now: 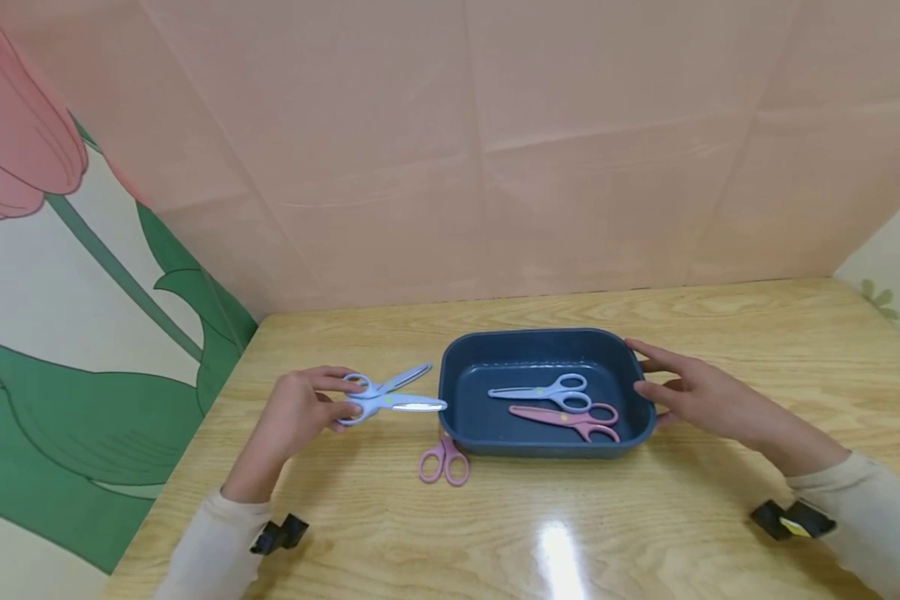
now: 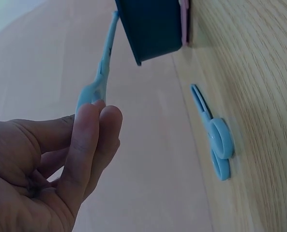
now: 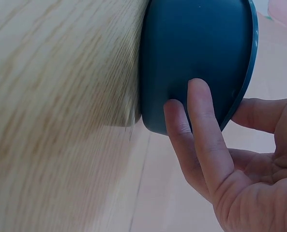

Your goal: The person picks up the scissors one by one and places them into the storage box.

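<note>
My left hand (image 1: 300, 408) pinches a pair of light blue scissors (image 1: 412, 402) by the handles, blades pointing right at the left rim of a dark blue plastic bin (image 1: 536, 448). In the left wrist view the scissors (image 2: 103, 72) are raised off the table. A second light blue pair (image 2: 220, 140) lies on the table beyond; the held pair overlaps it in the head view. My right hand (image 1: 708, 400) holds the bin's right end, thumb at the rim and fingers (image 3: 201, 104) against the outer wall. Blue scissors (image 1: 543, 392) and pink scissors (image 1: 566, 418) lie inside the bin.
Another pink pair of scissors (image 1: 444, 461) lies at the bin's front left corner, its blades hidden by the bin. The wood-grain table (image 1: 390, 533) meets a pink-covered wall (image 1: 480, 208) at the back. A tulip-patterned panel (image 1: 82, 375) stands at the left.
</note>
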The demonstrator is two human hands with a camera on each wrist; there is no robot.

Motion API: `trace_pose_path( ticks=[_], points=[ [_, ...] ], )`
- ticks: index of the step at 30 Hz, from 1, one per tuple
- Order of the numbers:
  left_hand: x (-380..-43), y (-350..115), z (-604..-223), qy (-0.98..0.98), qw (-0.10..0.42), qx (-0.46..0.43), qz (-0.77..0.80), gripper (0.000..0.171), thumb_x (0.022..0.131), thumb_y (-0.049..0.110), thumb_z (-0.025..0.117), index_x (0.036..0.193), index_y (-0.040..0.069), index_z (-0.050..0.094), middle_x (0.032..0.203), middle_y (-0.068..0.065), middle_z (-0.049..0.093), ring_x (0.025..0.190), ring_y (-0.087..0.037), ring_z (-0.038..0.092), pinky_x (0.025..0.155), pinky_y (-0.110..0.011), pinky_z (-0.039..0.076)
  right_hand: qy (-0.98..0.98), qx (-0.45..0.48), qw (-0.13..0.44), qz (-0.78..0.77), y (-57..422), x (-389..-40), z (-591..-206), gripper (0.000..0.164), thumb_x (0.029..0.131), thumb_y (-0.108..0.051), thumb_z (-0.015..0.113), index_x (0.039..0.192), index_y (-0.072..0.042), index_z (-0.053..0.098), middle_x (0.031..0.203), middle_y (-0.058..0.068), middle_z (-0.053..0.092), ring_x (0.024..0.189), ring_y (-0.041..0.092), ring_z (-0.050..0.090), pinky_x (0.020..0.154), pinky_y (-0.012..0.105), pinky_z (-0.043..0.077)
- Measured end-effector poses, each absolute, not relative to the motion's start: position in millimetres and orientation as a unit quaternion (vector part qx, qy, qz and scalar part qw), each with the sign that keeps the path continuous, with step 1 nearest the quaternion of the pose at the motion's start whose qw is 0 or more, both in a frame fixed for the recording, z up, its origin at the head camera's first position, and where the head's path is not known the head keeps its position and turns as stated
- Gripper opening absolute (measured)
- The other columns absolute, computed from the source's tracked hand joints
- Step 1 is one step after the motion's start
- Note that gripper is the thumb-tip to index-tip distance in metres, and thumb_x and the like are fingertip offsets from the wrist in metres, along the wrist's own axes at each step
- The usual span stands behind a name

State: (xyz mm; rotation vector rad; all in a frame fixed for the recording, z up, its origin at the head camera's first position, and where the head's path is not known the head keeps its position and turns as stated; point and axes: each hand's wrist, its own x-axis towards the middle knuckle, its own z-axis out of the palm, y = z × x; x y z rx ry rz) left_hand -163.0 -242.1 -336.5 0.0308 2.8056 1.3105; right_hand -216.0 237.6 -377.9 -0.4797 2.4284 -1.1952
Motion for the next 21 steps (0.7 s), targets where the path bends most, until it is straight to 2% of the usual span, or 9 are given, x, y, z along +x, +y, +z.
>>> trace_pose_path(
  ticks=[10,17,21],
  points=[
    [-162.2,-232.8,-332.4,0.916,0.015,0.018,0.402,0.023,0.083,0.001,0.077,0.106,-0.003,0.076,0.137,-0.02,0.06,0.068,-0.015,0.073,0.058,-0.024,0.059,0.857,-0.173,0.196,-0.445,240.0,-214.5,-378.3,0.074,0.103,-0.027,0.054,0.161,-0.012,0.01,0.15,0.042,0.028,0.114,0.04,0.064,0.076,0.033,0.062],
    [-163.1,-226.8,-330.7,0.92,0.01,0.03,0.39,0.024,0.082,-0.001,0.078,0.105,-0.002,0.076,0.135,-0.019,0.062,0.068,-0.015,0.073,0.058,-0.022,0.059,0.856,-0.168,0.2,-0.447,239.6,-213.9,-377.3,0.076,0.102,-0.028,0.056,0.161,-0.014,0.01,0.151,0.042,0.027,0.117,0.043,0.063,0.078,0.033,0.062],
    [-164.6,-223.7,-330.6,0.919,0.007,0.023,0.395,0.023,0.081,-0.002,0.078,0.104,-0.001,0.077,0.133,-0.017,0.064,0.067,-0.013,0.072,0.058,-0.023,0.059,0.855,-0.169,0.201,-0.447,239.8,-214.9,-377.7,0.076,0.103,-0.027,0.055,0.161,-0.013,0.009,0.149,0.044,0.028,0.11,0.037,0.068,0.078,0.035,0.062]
  ],
)
